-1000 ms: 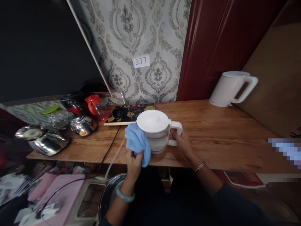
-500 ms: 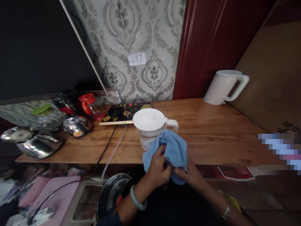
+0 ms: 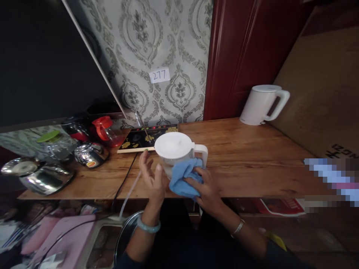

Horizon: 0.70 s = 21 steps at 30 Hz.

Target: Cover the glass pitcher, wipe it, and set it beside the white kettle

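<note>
A clear pitcher with a white lid and a white handle stands upright near the front edge of the wooden counter. My right hand grips a bunched blue cloth, which lies against the pitcher's front and covers part of its side. Just left of the pitcher, my left hand is raised with its fingers apart and nothing in it. I cannot tell whether its fingertips touch the pitcher.
Behind the pitcher lies a black electric stove panel with a metal spout. Steel kettles, a red-lidded jug and a green-lidded glass pot stand on the left. A white kettle is at the back right, beside a large cardboard box.
My left hand has let go of the cloth and moved to the pitcher's left side. The cloth, now only in my right hand, has shifted left onto the pitcher's front.
</note>
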### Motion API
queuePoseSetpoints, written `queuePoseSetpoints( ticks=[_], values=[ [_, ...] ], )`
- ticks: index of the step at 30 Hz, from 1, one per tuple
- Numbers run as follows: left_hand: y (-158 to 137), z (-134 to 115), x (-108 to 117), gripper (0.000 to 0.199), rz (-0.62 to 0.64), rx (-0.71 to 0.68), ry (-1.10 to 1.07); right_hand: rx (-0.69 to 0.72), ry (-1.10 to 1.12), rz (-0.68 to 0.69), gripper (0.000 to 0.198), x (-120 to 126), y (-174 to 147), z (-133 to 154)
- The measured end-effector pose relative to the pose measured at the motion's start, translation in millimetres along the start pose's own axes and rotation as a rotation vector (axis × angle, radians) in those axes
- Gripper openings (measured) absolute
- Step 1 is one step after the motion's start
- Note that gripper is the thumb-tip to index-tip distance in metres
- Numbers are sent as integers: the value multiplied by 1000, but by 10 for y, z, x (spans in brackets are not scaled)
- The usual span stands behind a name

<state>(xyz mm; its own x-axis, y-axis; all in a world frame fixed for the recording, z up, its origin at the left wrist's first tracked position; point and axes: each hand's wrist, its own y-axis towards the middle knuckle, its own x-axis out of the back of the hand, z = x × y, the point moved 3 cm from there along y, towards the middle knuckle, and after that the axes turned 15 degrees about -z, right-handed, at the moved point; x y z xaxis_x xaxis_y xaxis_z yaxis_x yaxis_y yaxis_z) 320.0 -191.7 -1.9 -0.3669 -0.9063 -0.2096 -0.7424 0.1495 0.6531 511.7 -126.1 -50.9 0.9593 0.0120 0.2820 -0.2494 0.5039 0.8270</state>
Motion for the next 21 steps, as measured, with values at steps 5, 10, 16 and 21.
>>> queuePoseSetpoints(
  ticks=[5, 10, 16, 21],
  values=[
    [-226, 386, -119, 80, 189, 206, -69, -75, 112, 57, 40, 203, -137, -162],
    [-340, 651, -132, 103, 211, 223, -11, -529, 175, -386, 24, 813, 22, -575],
    [-463, 883, -83, 104, 234, 228, 21, -829, 454, -652, 36, 741, 766, -1059],
    [-507, 981, -21, 105, 251, 228, 62, -941, 694, -47, 39, -11, 1080, -1116]
  ],
)
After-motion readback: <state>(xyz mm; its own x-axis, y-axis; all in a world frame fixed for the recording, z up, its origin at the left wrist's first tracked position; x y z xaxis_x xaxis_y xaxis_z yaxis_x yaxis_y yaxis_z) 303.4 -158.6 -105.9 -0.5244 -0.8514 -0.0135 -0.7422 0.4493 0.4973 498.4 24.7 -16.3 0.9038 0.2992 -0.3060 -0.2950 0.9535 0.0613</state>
